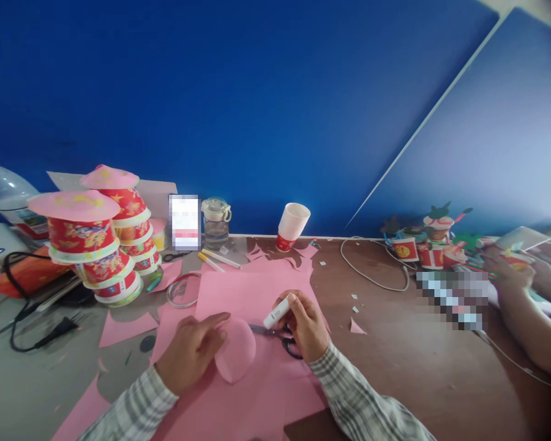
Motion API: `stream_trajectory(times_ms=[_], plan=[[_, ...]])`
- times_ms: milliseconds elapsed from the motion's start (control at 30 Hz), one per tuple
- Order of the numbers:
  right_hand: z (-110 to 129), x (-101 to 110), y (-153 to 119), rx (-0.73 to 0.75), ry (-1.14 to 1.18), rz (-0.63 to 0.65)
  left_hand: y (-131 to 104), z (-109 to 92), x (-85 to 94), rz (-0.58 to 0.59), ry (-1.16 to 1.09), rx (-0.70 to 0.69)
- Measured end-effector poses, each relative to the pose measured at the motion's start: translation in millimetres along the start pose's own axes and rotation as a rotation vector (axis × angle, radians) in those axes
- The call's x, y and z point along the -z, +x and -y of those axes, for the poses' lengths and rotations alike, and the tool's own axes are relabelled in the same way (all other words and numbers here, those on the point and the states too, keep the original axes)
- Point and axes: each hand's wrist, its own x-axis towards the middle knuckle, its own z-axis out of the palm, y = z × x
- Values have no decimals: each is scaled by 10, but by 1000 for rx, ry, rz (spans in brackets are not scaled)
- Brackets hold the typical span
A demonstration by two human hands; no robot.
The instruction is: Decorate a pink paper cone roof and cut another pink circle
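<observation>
My left hand (pixel 190 352) is at the left edge of a round pink paper piece (pixel 236 355), with thumb and index finger closed on its rim. The piece looks slightly curved, with a point at its lower edge. Upright in my right hand (pixel 305 327), tilted to the left, is a white glue stick (pixel 277 312), gripped between thumb and fingers. Scissors with black handles (pixel 292 348) lie on the pink paper sheets (pixel 257 288), their blades reaching towards the round piece and partly covered by my right hand.
Two stacks of red paper cups with pink tops (pixel 87 257) stand left. Behind are a clear jug (pixel 216 223), markers (pixel 213 260), a blurred screen (pixel 185 222) and a nested cup pair (pixel 292 226). Another person's hands (pixel 514 272) work at right, beside cup crafts (pixel 431 251) and a cable.
</observation>
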Motion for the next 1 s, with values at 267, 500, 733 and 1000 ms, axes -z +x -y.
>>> stream_trajectory(times_ms=[267,500,733,1000], plan=[[105,-152,-181,4,-75,82,-6,163,32,99,200,-272],[69,-171,-282,156,-286,189,3,176,-3,284,248,-378],[13,-167,-301,208,-389,192,-17,132,-18,242,219,-395],[21,-201,-347,269,-561,228,8,77,-3,349,207,-344]])
